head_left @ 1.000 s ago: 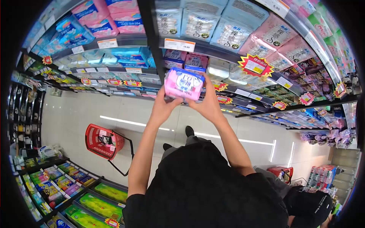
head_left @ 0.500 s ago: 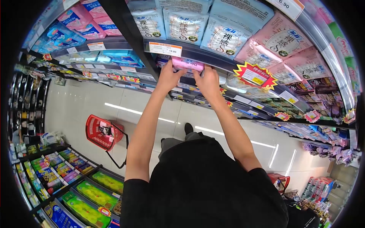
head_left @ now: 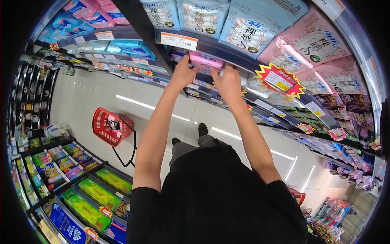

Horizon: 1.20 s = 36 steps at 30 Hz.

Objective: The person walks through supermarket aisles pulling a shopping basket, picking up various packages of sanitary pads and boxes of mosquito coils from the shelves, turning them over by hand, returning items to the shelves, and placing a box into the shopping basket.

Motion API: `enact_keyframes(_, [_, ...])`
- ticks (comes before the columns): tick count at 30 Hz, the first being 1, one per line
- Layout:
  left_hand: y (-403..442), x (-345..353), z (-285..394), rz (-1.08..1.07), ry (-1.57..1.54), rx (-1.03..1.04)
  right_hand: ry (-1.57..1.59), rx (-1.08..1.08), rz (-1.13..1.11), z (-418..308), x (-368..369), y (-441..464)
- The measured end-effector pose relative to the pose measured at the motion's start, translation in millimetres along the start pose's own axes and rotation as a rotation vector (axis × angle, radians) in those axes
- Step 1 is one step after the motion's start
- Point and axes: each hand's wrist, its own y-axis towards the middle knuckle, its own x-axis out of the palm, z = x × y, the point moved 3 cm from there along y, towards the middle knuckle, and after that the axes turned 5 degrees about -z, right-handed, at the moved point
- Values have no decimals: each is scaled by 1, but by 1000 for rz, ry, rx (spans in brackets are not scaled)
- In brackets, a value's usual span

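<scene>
A pink pack with dark lettering sits at the front of a shelf, just below the upper shelf's lip. My left hand grips its left end, thumb on the front and fingertips hidden behind it. At the right end is my right hand, its thumb against the front of the pack and its fingers reaching into the shelf, partly out of sight. Above them hangs an orange-and-white price tag. Darker purple packs show left of the pink one.
Blue pouches and pink pouches fill the upper shelf. A red starburst price sign juts out right of my hands. On the floor at left stands a red shopping basket with something inside. Green tissue packs line the shelf behind.
My view has shifted slightly, so the shelf appears a little further right. Both hands remain at the pink pack, which looks slightly tilted now. A second shoe has come into view.
</scene>
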Motion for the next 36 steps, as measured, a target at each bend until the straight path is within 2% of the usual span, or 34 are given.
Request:
enact_keyframes(1, [-4,-2,0,30,-86,29,7,1,-7,-8,-7,-7])
enact_keyframes(3, [-24,-4,-7,35,-30,17,90,13,40,-25,-22,-29])
enact_keyframes(5, [-59,-12,-21,175,-205,26,64,-8,-8,-19,-21,-62])
enact_keyframes(7, [-108,-23,-40,147,-232,-89,64,49,-72,-13,-18,-97])
enact_keyframes(11, [-243,-42,-122,241,-312,-394,153,369,-298,34,8,-176])
enact_keyframes(13, [-315,-53,-159,355,-299,-568,141,416,-338,59,25,-215])
enact_keyframes(16, [-421,-63,-198,496,-321,-789,88,477,-487,48,40,-238])
enact_keyframes(21, [-544,-63,-232,612,-382,-927,111,393,-529,-8,83,-244])
enact_keyframes(25, [-592,-69,-253,603,-336,-965,101,281,-596,-70,121,-259])
enact_keyframes(29, [-604,-74,-288,533,-209,-890,76,202,-666,-106,136,-281])
enact_keyframes(30, [-597,-80,-290,461,-192,-910,27,166,-658,-107,134,-285])
enact_keyframes(31, [-593,-84,-302,479,-205,-893,-25,126,-649,-107,131,-285])
enact_keyframes(33, [-578,-85,-327,385,55,-850,-137,120,-673,-101,123,-284])
enact_keyframes(36, [-554,-87,-359,311,181,-828,-251,90,-643,-65,113,-276])
